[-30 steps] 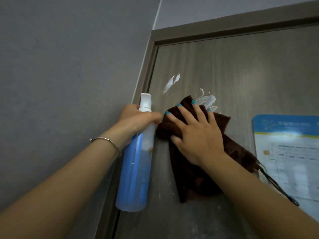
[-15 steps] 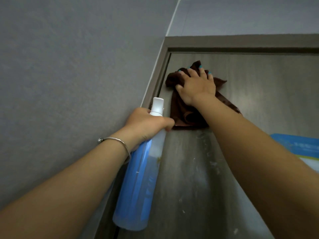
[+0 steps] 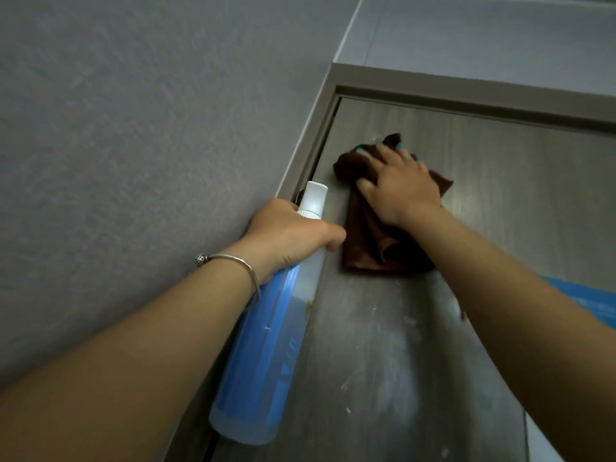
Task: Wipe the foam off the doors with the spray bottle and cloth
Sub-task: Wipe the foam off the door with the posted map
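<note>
Right hand [image 3: 398,186], arm reaching up, fingers spread flat, pressing brown cloth [image 3: 366,241] against door [image 3: 500,201] near its upper left corner. Left hand [image 3: 290,236], arm raised beside door frame [image 3: 313,135], fingers curled round neck of blue spray bottle [image 3: 263,355], nozzle upward. Pale smears mark the door below the cloth.

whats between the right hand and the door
The brown cloth: in the head view the right hand presses it flat against the door.
</note>
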A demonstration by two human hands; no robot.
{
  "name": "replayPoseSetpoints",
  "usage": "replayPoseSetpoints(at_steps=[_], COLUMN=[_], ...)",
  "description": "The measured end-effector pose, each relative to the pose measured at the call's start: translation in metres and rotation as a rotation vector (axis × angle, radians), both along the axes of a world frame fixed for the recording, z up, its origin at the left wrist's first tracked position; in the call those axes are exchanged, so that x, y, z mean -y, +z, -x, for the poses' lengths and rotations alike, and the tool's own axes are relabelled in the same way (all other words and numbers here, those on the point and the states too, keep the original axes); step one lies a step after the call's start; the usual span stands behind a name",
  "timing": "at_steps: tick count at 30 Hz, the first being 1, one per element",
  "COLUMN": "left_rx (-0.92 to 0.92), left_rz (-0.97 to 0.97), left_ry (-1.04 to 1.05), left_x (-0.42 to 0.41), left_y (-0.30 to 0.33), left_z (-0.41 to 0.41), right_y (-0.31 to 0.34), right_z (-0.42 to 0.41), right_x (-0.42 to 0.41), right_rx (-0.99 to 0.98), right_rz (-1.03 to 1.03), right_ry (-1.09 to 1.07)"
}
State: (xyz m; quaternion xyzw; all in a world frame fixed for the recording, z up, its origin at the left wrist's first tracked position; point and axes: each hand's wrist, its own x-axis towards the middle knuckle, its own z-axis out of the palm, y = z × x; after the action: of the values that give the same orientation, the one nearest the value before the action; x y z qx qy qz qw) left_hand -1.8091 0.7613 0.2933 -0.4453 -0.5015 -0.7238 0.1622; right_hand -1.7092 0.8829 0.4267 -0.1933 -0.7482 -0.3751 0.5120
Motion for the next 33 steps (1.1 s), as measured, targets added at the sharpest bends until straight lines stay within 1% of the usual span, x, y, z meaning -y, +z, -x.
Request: replayPoseSetpoints(at_steps=[2, 4, 5, 7, 9, 12, 14, 17, 20, 23, 27, 30, 33], left_rx=[-0.004, -0.010, -0.012, -0.016, -0.013, -0.013, -0.020, -0.026, -0.022, -0.032, -0.048, -0.051, -0.039], left_rz=[0.007, 0.010, 0.006, -0.002, -0.010, 0.003, 0.010, 0.013, 0.027, 0.021, 0.028, 0.015, 0.012], left_ry=[-0.008, -0.011, -0.007, 0.001, -0.003, 0.000, 0.005, -0.005, -0.028, -0.032, -0.033, -0.002, 0.000], left_x=[0.001, 0.000, 0.000, -0.001, -0.001, -0.001, -0.001, 0.000, 0.000, 0.001, 0.002, 0.000, 0.002], left_y=[0.000, 0.001, 0.001, 0.001, 0.001, 0.001, -0.001, -0.002, -0.001, -0.001, 0.000, 0.001, 0.001], left_z=[0.001, 0.003, 0.003, 0.005, 0.005, 0.005, 0.005, 0.004, 0.005, 0.005, 0.006, 0.007, 0.006], right_y=[0.034, 0.051, 0.054, 0.052, 0.045, 0.025, 0.010, 0.010, 0.026, 0.043, 0.069, 0.075, 0.064], right_z=[0.002, 0.006, 0.009, 0.016, 0.022, 0.025, 0.017, -0.008, -0.024, -0.019, 0.006, 0.027, 0.037], right_x=[0.004, 0.007, 0.008, 0.011, 0.017, 0.017, 0.008, -0.009, -0.017, -0.014, 0.008, 0.021, 0.023], right_rx=[-0.056, -0.108, -0.141, -0.194, -0.140, 0.060, 0.113, 0.070, -0.057, -0.161, -0.233, -0.203, -0.072], right_rz=[0.085, 0.167, 0.185, 0.150, 0.077, -0.065, -0.089, -0.076, 0.010, 0.088, 0.176, 0.165, 0.040], right_ry=[-0.009, 0.004, 0.012, 0.005, -0.010, 0.000, 0.041, 0.028, 0.006, 0.010, 0.026, 0.030, 0.020])
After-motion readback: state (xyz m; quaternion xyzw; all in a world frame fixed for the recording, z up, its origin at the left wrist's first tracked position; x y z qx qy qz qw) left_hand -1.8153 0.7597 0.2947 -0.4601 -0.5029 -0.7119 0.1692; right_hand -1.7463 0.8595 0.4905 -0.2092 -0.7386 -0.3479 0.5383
